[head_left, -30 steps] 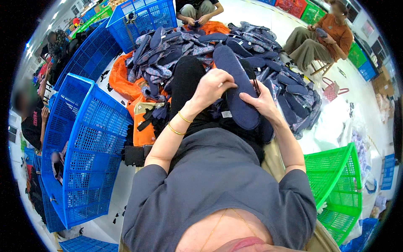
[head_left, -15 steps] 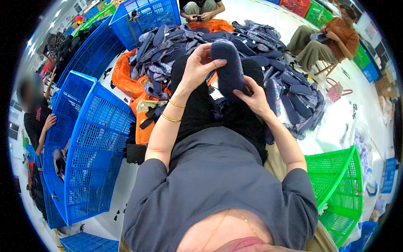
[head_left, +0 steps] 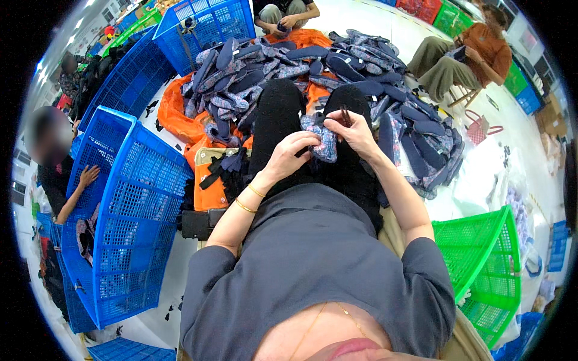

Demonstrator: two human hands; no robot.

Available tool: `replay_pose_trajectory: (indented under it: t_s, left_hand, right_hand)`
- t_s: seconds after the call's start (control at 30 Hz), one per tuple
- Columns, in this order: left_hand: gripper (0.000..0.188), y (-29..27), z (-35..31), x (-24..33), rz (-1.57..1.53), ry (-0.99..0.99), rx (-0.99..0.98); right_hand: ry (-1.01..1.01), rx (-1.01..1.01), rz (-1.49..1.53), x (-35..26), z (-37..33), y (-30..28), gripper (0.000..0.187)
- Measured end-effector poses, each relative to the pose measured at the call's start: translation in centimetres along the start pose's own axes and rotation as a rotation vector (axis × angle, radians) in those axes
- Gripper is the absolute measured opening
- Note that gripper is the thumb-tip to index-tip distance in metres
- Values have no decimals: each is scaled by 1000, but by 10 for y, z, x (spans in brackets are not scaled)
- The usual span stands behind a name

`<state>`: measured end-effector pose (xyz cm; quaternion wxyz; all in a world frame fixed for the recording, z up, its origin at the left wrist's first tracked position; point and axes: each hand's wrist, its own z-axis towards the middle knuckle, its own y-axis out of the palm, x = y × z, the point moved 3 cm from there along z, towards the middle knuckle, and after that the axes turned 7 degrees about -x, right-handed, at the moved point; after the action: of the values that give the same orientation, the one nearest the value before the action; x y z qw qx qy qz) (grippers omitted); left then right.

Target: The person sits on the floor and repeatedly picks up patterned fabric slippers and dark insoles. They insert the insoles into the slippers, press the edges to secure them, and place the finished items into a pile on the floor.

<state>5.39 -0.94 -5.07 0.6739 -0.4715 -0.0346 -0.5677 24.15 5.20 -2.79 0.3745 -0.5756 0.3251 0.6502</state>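
A floral blue-and-pink slipper (head_left: 324,144) lies low over my lap, between my black-trousered knees. My left hand (head_left: 292,155) is closed on its left side, fingers pressed on the fabric. At its upper right edge my right hand (head_left: 354,133) is closed, thumb and fingers meeting near the slipper. A thin dark brown tool (head_left: 345,115) pokes up out of the right fingers; its kind is too small to make out. Beyond my knees spreads a large pile of similar navy and floral slippers (head_left: 241,72).
Blue plastic crates (head_left: 135,204) stand at left, with a person's hand (head_left: 89,175) at one. A green crate (head_left: 475,253) is at right. Orange sheeting (head_left: 174,111) lies under the pile. Two seated people handle items, one far ahead, one on a stool (head_left: 463,93) at right.
Both hands have come down toward my lap with the slipper. It has turned from its navy sole to its floral side. The person at left has shifted their hand on the crate.
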Motion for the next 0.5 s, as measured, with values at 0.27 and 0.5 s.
replay_pose_trajectory:
  t_s: [0.27, 0.5]
  left_hand:
    - [52, -30, 47, -16, -490, -437, -263]
    - [47, -25, 72, -14, -256, -286, -263]
  right_hand:
    - [-155, 81, 156, -28, -6, 5, 16]
    - [-225, 137, 13, -26, 9, 0, 13]
